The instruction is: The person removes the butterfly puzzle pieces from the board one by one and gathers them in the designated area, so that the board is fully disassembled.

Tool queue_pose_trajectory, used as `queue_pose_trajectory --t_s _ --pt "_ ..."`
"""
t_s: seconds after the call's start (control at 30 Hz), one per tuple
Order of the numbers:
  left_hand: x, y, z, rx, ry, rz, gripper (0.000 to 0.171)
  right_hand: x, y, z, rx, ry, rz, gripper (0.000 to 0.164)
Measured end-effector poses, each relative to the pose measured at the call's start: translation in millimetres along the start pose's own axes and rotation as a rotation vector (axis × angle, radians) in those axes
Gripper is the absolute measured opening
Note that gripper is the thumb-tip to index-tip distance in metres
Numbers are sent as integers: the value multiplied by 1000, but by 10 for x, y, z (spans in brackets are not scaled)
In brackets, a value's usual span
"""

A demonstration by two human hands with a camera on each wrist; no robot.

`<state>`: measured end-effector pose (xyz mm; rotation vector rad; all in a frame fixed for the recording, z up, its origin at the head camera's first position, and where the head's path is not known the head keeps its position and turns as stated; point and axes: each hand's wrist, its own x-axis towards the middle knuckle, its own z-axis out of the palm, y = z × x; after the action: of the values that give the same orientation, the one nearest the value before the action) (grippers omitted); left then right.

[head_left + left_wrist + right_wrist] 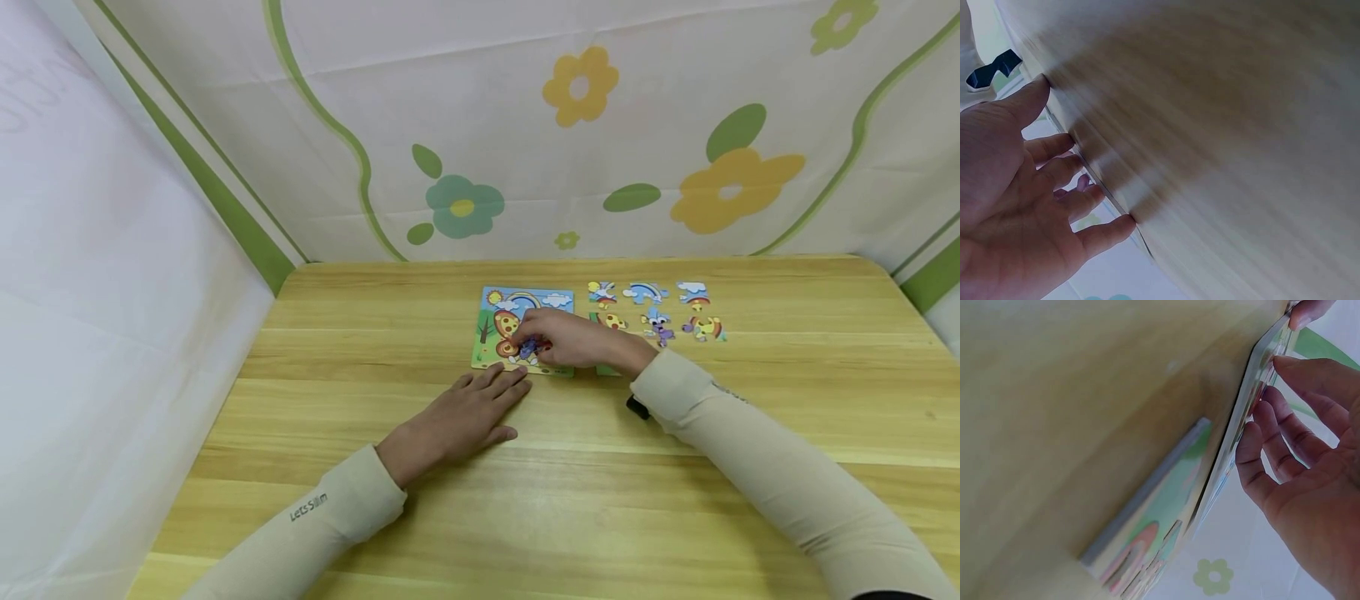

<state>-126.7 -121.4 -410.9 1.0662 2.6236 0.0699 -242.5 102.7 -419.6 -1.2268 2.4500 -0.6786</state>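
Note:
The jigsaw board lies flat, printed with a butterfly, sun and rainbow. My right hand is over its lower middle, fingers bent down around a purple and red puzzle piece largely covered by them. Seen from the right wrist, thumb and fingers come down on the board's face. My left hand lies palm down on the table, its fingers spread and fingertips right at the board's near edge. From the left wrist, those fingertips line the board's edge.
Loose jigsaw pieces sit in rows right of the board: a rainbow piece, a cloud piece, a purple butterfly-body piece, a wing piece. A green piece shows partly under the right wrist. A flowered cloth hangs behind the wooden table.

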Motion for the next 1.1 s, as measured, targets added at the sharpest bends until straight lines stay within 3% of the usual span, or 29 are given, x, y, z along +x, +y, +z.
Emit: queue_pose_trajectory --t_s 0.23,0.8,1.1 --pt "0 3 0 3 3 -1 69 13 3 -6 -1 -11 -12 47" --pt "3 5 -3 5 -2 -2 68 25 -46 -55 14 -48 25 52" --pt "2 2 4 -1 -1 1 69 43 -52 -65 -21 -53 0 50"
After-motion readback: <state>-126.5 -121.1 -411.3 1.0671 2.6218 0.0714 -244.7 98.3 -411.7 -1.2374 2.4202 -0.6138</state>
